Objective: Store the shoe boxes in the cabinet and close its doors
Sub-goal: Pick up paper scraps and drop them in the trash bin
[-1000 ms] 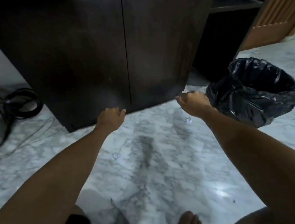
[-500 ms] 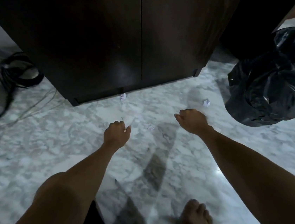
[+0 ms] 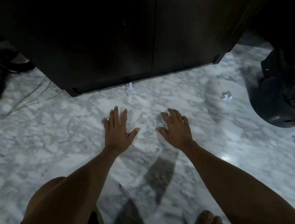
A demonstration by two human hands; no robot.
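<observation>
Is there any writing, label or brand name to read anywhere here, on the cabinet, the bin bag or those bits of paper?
None can be read.
Cabinet: plain dark doors, no label or sign.
Black bin bag: no print visible.
Crumpled paper scraps on the marble floor: too small and blurred to show any writing.
Both hands, left hand and right hand, are bare.

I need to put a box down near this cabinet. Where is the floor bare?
Bare marble floor lies between the cables and the left hand. Paper scraps and the black bin bag crowd the right, with another scrap at the cabinet base.
</observation>
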